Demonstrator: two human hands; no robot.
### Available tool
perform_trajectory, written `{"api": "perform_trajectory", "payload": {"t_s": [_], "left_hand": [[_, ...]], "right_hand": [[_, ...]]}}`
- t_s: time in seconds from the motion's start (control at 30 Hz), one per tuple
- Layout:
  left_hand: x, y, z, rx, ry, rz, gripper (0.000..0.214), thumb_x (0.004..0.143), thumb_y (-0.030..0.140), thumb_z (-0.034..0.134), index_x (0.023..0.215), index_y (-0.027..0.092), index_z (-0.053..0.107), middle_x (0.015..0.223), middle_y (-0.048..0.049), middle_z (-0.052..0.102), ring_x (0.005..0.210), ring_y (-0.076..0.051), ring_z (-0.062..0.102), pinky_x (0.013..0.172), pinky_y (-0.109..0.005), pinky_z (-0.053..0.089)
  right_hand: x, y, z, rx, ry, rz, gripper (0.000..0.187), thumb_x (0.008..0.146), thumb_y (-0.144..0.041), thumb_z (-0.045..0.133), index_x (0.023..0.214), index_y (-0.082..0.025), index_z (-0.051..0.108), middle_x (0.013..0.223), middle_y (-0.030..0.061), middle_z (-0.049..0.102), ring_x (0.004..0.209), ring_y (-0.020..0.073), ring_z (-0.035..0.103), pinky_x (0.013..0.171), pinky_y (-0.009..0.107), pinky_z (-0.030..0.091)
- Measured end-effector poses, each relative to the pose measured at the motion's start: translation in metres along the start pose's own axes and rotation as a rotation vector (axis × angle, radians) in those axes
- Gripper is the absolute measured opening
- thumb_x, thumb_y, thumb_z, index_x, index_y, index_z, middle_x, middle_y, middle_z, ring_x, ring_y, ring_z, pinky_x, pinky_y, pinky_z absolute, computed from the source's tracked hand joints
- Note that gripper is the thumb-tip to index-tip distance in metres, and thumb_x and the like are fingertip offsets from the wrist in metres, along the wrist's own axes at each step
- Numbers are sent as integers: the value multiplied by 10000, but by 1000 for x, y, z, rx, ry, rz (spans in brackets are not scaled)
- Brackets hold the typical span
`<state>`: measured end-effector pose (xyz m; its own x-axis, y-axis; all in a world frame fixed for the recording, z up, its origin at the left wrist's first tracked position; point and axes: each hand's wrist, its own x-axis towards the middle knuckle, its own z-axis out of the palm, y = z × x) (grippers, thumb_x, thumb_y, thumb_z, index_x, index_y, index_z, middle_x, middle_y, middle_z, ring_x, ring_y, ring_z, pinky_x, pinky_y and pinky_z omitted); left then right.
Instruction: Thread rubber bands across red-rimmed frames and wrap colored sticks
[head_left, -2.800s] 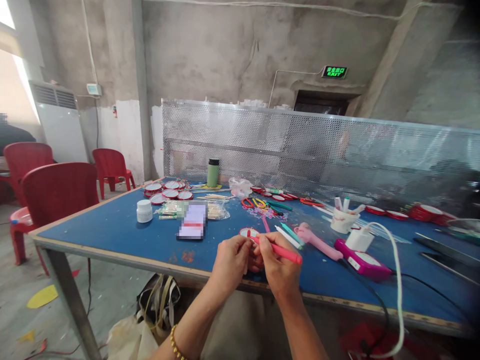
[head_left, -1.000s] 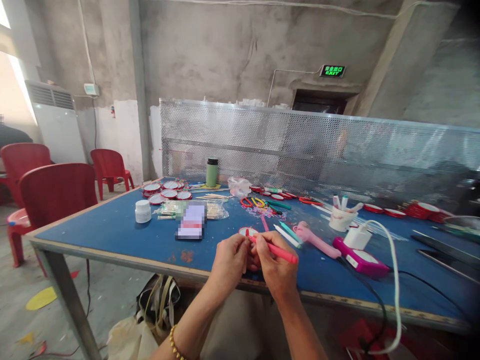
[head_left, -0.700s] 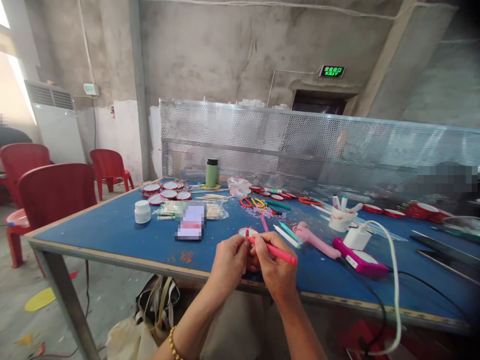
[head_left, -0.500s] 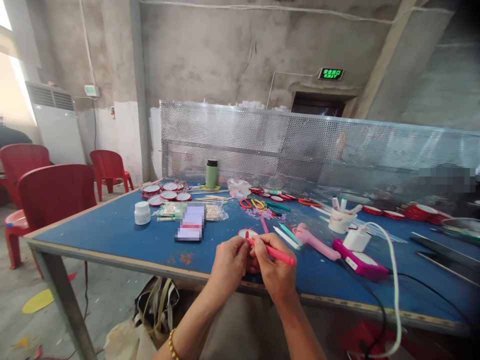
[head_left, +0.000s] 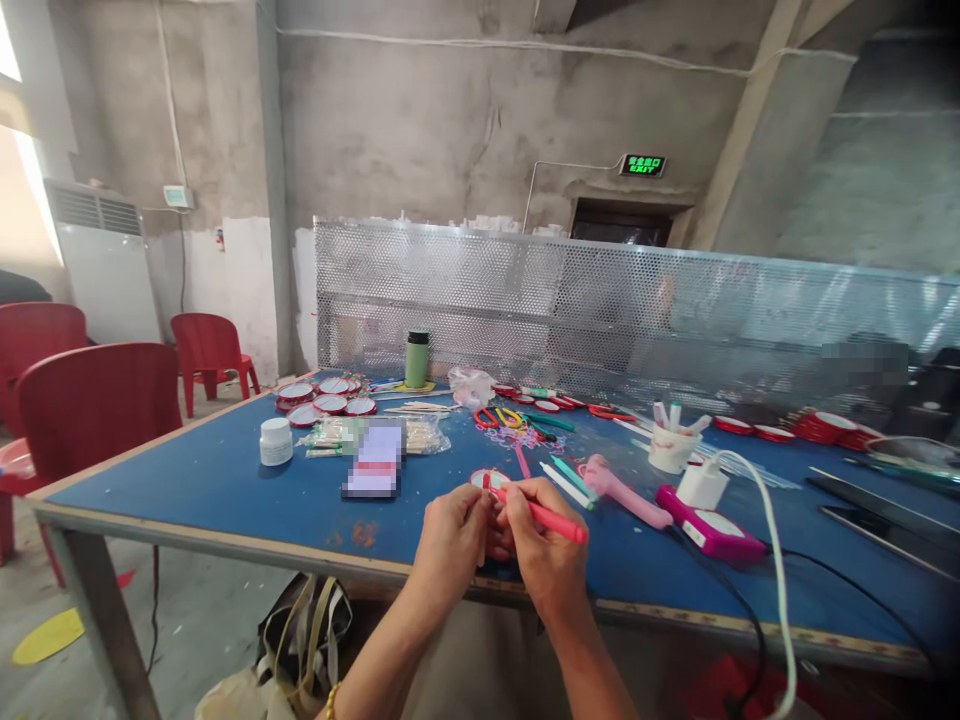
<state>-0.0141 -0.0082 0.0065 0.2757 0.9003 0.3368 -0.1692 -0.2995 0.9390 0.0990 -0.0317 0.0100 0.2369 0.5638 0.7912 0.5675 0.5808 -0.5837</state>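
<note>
My right hand [head_left: 549,545] grips a pink-red marker pen [head_left: 559,522] like a writing tool, its tip over a small round white disc with a red rim [head_left: 486,477]. Closed fingers of my left hand [head_left: 448,535] hold that disc near the table's front edge, and a red mark shows on its white face. The lower part of the disc is hidden behind my fingers. Just beyond my hands lie a pink pen [head_left: 523,460], a white pen [head_left: 568,486] and a teal pen [head_left: 573,470]. A pink hand tool [head_left: 626,492] rests to the right of them.
A phone [head_left: 375,458] lies left of my hands, near a white jar [head_left: 276,442] and bagged wooden sticks [head_left: 427,432]. Red-rimmed discs [head_left: 330,403] are piled behind. On the right are a cup of pens [head_left: 673,448], a magenta device [head_left: 712,525] and cables. A perforated metal screen [head_left: 480,290] stands behind.
The camera view has shifted slightly. My hands stay together at the disc, and the marker remains over its face with only a small movement.
</note>
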Motion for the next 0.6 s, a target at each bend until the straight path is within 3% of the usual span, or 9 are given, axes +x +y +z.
{"api": "perform_trajectory", "payload": {"t_s": [0.27,0.6], "left_hand": [[-2,5,-1,57,27,34,383,805,536,520,638,190,522,506,29,507,426,-115,512,436,-227,491],[0,2,1,-39,14,-21,361,775,548,578,668,206,539,503,33,529,421,-130,523,456,-255,520]], "right_hand": [[0,1,1,-37,-15,-51,252,931,-299,546,706,-199,601,606,-8,636,526,130,582,512,212,458],[-2,1,0,-34,17,-2,252,928,-310,551,706,-203,602,634,3,645,531,137,580,495,218,457]]}}
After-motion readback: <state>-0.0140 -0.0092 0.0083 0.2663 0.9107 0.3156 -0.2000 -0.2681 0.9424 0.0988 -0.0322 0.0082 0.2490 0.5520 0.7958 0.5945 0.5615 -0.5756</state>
